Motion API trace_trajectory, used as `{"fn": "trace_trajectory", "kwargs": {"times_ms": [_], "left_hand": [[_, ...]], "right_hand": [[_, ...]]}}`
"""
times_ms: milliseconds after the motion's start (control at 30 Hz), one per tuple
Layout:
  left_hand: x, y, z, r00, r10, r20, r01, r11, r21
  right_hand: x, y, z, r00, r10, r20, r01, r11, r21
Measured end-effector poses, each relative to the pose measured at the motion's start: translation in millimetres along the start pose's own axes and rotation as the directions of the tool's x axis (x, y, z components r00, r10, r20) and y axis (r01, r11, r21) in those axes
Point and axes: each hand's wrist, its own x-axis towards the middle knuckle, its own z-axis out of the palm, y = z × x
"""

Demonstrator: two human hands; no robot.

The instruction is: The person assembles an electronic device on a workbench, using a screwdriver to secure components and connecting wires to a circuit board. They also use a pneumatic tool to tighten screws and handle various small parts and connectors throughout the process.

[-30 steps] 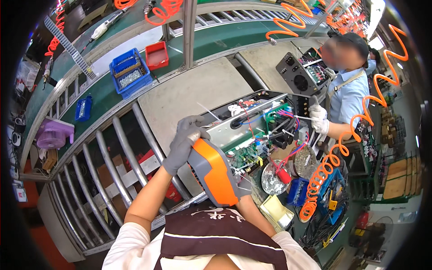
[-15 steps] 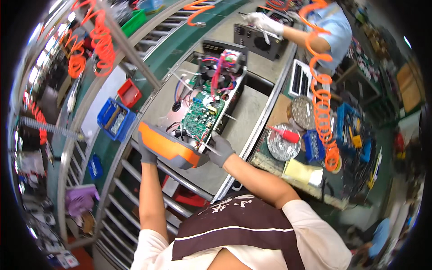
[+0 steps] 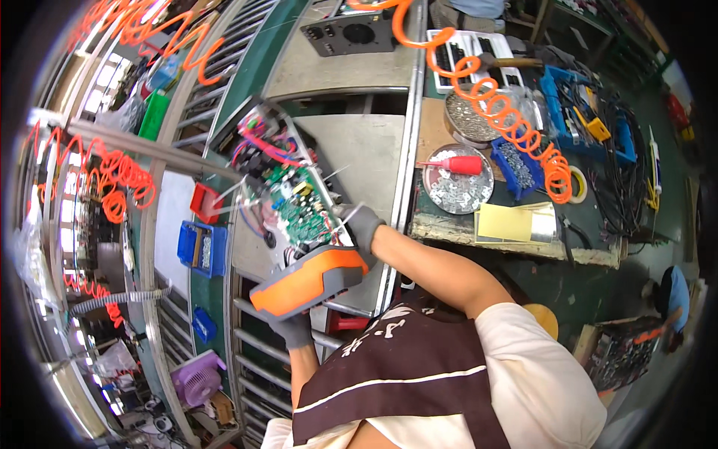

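An open machine chassis (image 3: 299,191) with a green circuit board, coloured wires and an orange end cover (image 3: 308,278) lies tilted on the grey metal bench plate (image 3: 366,161). My left hand (image 3: 293,330), in a grey glove, grips the lower edge of the orange cover. My right hand (image 3: 360,225), also gloved, holds the chassis side just above the cover. Both hands carry the unit between them.
A round tray of small metal parts with a red bottle (image 3: 458,179) sits to the right, beside blue bins (image 3: 516,165) and an orange coiled air hose (image 3: 508,120). Another grey unit (image 3: 351,34) stands at the far end. Blue and red bins (image 3: 200,247) lie left.
The view has swung as my head turned. The chassis stays in both hands and now sits nearer my body, its orange cover low in front of me. The co-worker has left the picture.
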Motion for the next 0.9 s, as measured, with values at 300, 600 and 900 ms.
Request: {"fn": "trace_trajectory", "kwargs": {"times_ms": [300, 600, 900], "left_hand": [[-72, -10, 44, 0.979, -0.003, -0.203, 0.120, 0.815, 0.566], [-64, 12, 66, 0.936, -0.108, -0.335, 0.215, 0.929, 0.301], [-33, 57, 83, 0.915, 0.076, -0.397, 0.100, 0.909, 0.404]], "right_hand": [[77, -12, -46, 0.982, 0.128, -0.140, -0.180, 0.866, -0.467], [24, -111, -90, 0.613, -0.574, 0.543, 0.370, -0.398, -0.839], [-28, -303, -313, 0.707, -0.700, -0.097, -0.546, -0.454, -0.705]]}}
